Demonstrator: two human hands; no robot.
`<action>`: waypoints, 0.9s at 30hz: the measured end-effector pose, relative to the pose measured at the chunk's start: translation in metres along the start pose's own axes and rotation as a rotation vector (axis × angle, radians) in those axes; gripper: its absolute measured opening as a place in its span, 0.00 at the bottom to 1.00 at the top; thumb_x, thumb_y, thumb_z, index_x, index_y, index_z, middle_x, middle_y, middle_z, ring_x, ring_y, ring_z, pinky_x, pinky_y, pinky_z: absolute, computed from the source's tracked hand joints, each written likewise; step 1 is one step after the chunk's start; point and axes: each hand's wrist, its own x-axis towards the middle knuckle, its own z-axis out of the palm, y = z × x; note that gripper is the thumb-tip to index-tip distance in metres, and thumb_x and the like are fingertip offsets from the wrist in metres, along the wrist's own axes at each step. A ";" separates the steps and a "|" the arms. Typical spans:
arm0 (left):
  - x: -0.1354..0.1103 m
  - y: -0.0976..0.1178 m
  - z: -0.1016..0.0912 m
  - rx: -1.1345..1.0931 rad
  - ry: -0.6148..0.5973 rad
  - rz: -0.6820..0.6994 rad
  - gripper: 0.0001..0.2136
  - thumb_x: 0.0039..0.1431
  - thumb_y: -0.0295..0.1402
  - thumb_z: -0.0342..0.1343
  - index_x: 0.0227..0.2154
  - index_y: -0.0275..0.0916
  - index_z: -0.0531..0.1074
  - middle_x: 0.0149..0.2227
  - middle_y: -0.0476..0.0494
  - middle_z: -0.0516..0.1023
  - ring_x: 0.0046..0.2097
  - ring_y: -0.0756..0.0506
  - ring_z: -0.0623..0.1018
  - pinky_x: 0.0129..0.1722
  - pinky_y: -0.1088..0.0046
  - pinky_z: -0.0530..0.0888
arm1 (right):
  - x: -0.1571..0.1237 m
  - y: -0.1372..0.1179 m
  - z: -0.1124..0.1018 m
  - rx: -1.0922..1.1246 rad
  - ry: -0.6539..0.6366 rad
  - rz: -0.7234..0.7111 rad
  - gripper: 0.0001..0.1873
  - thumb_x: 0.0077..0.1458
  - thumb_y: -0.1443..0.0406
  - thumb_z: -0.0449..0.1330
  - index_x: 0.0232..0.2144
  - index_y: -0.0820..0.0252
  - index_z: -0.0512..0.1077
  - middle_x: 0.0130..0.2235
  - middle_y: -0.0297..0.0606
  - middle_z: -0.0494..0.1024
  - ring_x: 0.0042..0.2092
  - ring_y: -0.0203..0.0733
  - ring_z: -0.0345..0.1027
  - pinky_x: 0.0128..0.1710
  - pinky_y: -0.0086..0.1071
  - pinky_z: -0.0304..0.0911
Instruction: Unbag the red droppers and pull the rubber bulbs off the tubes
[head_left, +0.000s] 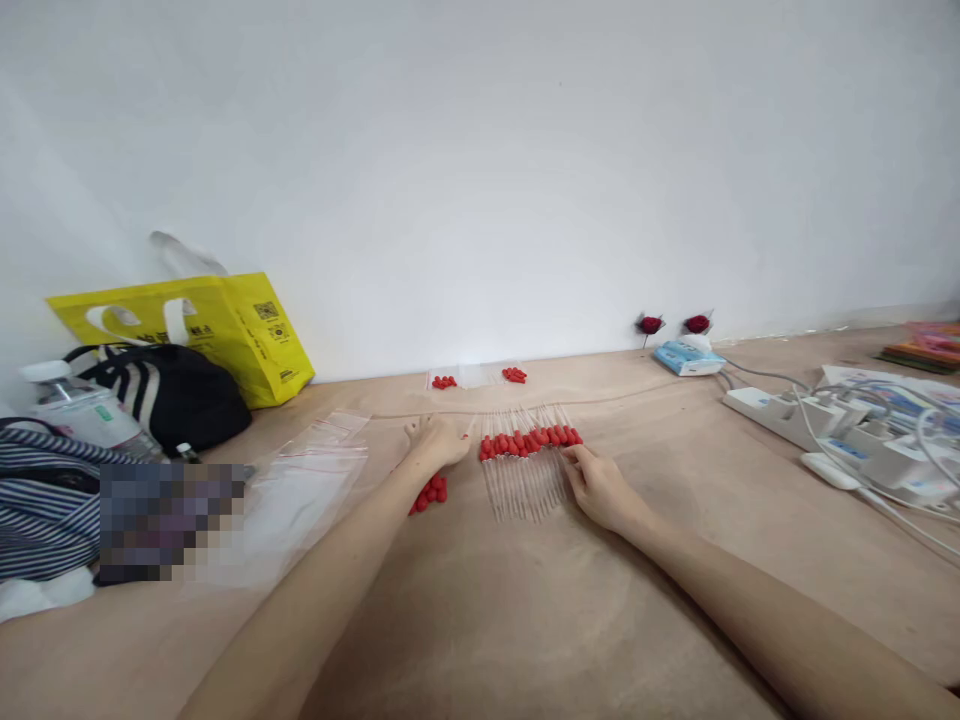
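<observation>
Head camera view, looking forward and down over a pale brown table (525, 620) that meets a plain white wall.

Both bare forearms reach in from the bottom edge toward a row of thin clear droppers with red bulbs (529, 438), lying side by side near the middle of the table. Their bulbs form one line and their glass stems point back at the person. Laid this way they seem easy to square up and count.

The left hand (437, 440) rests palm down at the left end of the row, fingers loosely bent. Whether it has hold of anything cannot be told. The right hand (600, 487) lies at the right end with its fingers stretched out, the tips touching the outermost dropper and gripping nothing. With one hand at each end, the hands appear to hem the row in so that the droppers lie close together.

A small heap of loose red bulbs (430, 493) sits just beside the left wrist, within easy reach. Left of that arm lie flat clear zip bags (307, 480). Two small clear packets with red bulbs inside (444, 381) lie near the wall, well apart from the hands.

At far left are a yellow carrier bag (232, 330), a black striped bag (172, 395) and a water bottle (67, 405). At right are two red roses (651, 324), a tissue pack (686, 358) and a white power strip (780, 405) with plugs and cables.
</observation>
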 end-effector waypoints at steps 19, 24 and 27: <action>-0.114 -0.022 0.013 -0.215 0.539 0.671 0.07 0.56 0.31 0.48 0.25 0.37 0.66 0.25 0.49 0.74 0.28 0.49 0.72 0.37 0.67 0.62 | -0.004 -0.064 0.016 -0.093 0.188 -0.577 0.10 0.53 0.62 0.55 0.39 0.54 0.71 0.42 0.38 0.72 0.42 0.41 0.62 0.45 0.42 0.52; -0.111 -0.022 0.013 -0.217 0.585 0.706 0.05 0.55 0.33 0.51 0.31 0.38 0.70 0.35 0.46 0.77 0.39 0.45 0.74 0.43 0.64 0.63 | -0.004 -0.065 0.018 -0.072 0.214 -0.609 0.08 0.53 0.66 0.54 0.34 0.54 0.72 0.39 0.36 0.74 0.40 0.39 0.63 0.47 0.42 0.51; -0.107 -0.024 0.018 -0.181 0.570 0.783 0.09 0.56 0.33 0.50 0.39 0.39 0.70 0.44 0.44 0.74 0.48 0.43 0.70 0.47 0.62 0.63 | -0.005 -0.065 0.017 -0.053 0.225 -0.644 0.09 0.53 0.66 0.53 0.34 0.54 0.72 0.40 0.35 0.75 0.43 0.40 0.63 0.50 0.43 0.49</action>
